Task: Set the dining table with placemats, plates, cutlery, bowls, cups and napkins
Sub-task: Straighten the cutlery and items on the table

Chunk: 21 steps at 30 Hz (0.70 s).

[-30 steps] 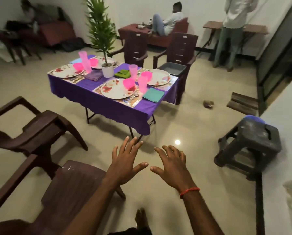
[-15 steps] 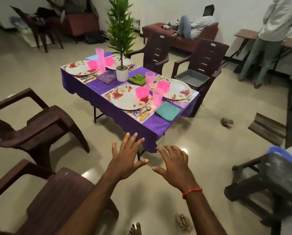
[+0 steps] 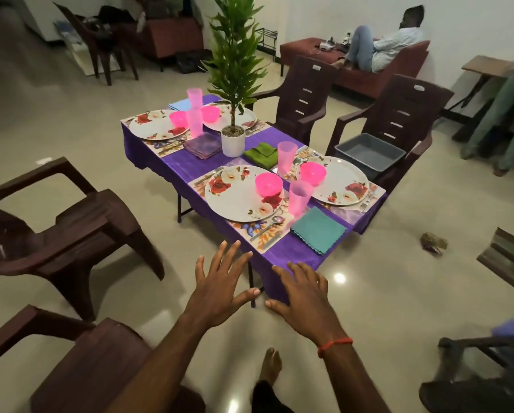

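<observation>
A purple-clothed dining table (image 3: 172, 166) stands ahead of me. On it are floral placemats, each with a floral plate (image 3: 235, 198), a pink bowl (image 3: 269, 184), a pink cup (image 3: 299, 195) and cutlery (image 3: 266, 226). A teal napkin (image 3: 318, 230) lies at the near corner; green (image 3: 261, 152) and purple (image 3: 202, 145) napkins lie mid-table. My left hand (image 3: 220, 286) and my right hand (image 3: 305, 296) hover palm down with fingers spread, just short of the table's near corner. Both hands hold nothing.
A potted plant (image 3: 233, 140) stands mid-table. Brown plastic chairs (image 3: 68, 234) stand at my left and behind the table; one holds a grey tub (image 3: 369, 153). A dark stool (image 3: 485, 371) is at my right. A person reclines on a far sofa; another stands at the right edge.
I have moved closer to the table, so it now fills more of the view. My hands stay spread and empty and now reach the table's near corner.
</observation>
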{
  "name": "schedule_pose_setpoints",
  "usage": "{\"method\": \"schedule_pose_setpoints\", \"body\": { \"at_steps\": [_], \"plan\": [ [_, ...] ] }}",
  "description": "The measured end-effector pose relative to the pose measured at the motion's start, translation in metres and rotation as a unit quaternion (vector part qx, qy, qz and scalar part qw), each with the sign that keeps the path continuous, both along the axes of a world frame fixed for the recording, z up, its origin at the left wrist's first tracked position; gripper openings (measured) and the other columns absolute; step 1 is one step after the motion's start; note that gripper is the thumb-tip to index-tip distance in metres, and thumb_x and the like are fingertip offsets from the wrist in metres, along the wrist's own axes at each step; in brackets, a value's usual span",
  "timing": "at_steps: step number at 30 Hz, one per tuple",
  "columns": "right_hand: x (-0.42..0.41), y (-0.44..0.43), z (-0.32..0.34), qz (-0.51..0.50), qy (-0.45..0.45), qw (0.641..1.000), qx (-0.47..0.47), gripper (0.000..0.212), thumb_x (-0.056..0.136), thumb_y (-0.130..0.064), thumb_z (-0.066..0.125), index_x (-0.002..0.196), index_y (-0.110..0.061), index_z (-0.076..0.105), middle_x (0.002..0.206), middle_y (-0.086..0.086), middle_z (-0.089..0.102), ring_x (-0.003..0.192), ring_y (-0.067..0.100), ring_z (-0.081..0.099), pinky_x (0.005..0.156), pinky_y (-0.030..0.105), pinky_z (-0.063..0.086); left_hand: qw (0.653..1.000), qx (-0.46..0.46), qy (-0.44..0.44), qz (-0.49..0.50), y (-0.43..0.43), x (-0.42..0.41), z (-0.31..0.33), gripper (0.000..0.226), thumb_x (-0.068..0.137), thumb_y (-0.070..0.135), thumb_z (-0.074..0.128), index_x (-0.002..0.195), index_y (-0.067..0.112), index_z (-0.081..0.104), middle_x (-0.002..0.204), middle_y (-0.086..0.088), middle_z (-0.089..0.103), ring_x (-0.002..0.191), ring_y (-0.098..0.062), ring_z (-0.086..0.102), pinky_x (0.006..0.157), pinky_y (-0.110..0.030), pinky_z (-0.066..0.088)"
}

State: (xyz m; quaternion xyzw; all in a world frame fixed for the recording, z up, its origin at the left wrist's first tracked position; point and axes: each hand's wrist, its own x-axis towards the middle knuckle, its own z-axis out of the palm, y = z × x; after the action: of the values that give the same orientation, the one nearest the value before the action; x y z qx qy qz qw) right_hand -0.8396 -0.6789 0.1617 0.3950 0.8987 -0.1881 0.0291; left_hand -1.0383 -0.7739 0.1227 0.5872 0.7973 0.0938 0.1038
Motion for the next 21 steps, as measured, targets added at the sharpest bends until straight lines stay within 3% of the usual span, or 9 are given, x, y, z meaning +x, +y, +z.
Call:
{"method": "schedule_pose_setpoints", "body": {
  "at_steps": [8, 13, 21],
  "plan": [
    [-0.080, 0.114, -0.011, 0.039, 0.029, 0.999, 0.011, 0.076, 0.092, -0.068, 0.051, 0.155, -0.038, 0.022, 0.165, -0.003, 0.020, 0.152, 0.023, 0.009, 0.121, 0.045, 0.009, 0.999, -0.019, 0.038, 0.024, 0.102, -0.066, -0.001, 0.099, 0.078, 0.096, 0.005, 0.161, 0.042, 0.002, 0.166, 0.012, -0.022, 0.150, -0.016, -0.026, 0.117, -0.068, -0.006],
    [-0.105, 0.163, -0.018, 0.065, 0.048, 0.997, -0.013, 0.076, 0.085, -0.070, 0.040, 0.153, -0.036, 0.029, 0.162, -0.004, 0.027, 0.151, 0.023, 0.015, 0.121, 0.045, 0.011, 0.998, -0.027, 0.028, 0.039, 0.149, -0.091, -0.006, 0.092, 0.084, 0.093, 0.020, 0.160, 0.044, 0.003, 0.166, 0.015, -0.021, 0.152, -0.015, -0.025, 0.117, -0.063, -0.012],
    [-0.141, 0.194, -0.049, 0.089, 0.049, 0.994, -0.050, 0.079, 0.081, -0.072, 0.035, 0.147, -0.029, 0.045, 0.155, 0.002, 0.041, 0.146, 0.030, 0.029, 0.117, 0.051, 0.021, 0.998, -0.060, 0.012, 0.029, 0.178, -0.119, -0.022, 0.090, 0.083, 0.094, 0.017, 0.159, 0.045, 0.009, 0.169, 0.016, -0.013, 0.157, -0.018, -0.014, 0.118, -0.062, -0.012]
  ]
}}
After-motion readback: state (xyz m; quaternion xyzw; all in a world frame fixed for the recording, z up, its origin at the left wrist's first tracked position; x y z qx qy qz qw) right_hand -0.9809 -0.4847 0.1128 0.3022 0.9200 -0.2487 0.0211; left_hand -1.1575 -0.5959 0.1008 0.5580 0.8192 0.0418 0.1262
